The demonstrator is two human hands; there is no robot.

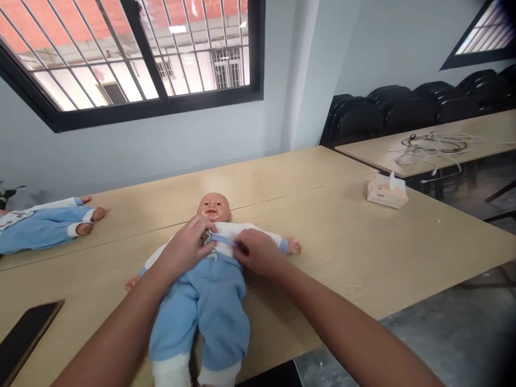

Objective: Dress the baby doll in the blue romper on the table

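Note:
A baby doll [215,207] lies face up on the wooden table, its head toward the window. It wears a white top with blue cuffs and light blue trousers [221,306] with white cuffs. My left hand [191,242] is closed at the left side of the doll's chest, and my right hand [253,250] is closed at the right side. Between them a light blue strip of cloth [223,239] runs across the white top, with an end at the fingers of each hand. Both of the doll's arms are spread outward.
Another doll in blue trousers [44,228] lies at the left. A dark phone [30,338] is at the lower left. A tissue box [387,191] stands on the right of the table [334,231]. Cables [435,148] lie on a farther table, before black chairs [358,121].

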